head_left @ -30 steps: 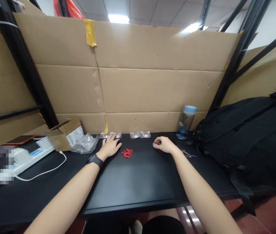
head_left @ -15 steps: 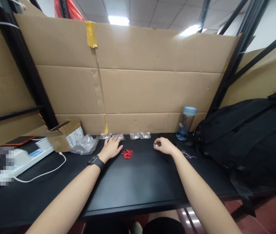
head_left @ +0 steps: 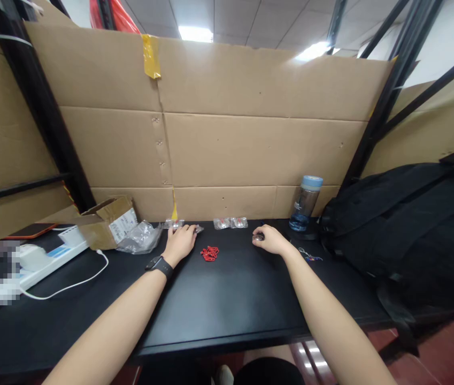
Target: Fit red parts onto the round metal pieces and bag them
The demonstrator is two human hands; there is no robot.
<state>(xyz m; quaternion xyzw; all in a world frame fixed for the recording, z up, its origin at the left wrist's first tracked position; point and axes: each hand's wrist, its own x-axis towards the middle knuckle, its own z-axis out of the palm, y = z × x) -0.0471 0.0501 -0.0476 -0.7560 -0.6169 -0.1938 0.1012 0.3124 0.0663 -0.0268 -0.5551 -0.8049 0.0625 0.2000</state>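
My left hand (head_left: 181, 242), with a black watch on its wrist, is at the back of the table. Its fingers are curled and closed on a small clear packet (head_left: 199, 229), mostly hidden beneath them. Just beyond the fingertips lies another clear packet (head_left: 174, 224) with a touch of red. Two more clear packets (head_left: 222, 223) sit side by side between my hands. My right hand (head_left: 270, 239) pinches a small, shiny round piece (head_left: 257, 237), partly covered by the fingers. A heap of red cord or chain (head_left: 209, 253) lies between my hands, nearer to me.
A water bottle (head_left: 306, 204) and a black backpack (head_left: 407, 230) stand on the right, near a small charm with a loop (head_left: 310, 256). On the left are an open carton (head_left: 104, 227), a crumpled plastic bag (head_left: 140, 239), a power strip (head_left: 56, 259) and a white cable. Cardboard walls the back.
My left hand's fingers and thumb have drawn in around the packet, which now shows less. My right hand stays in place with the round piece.
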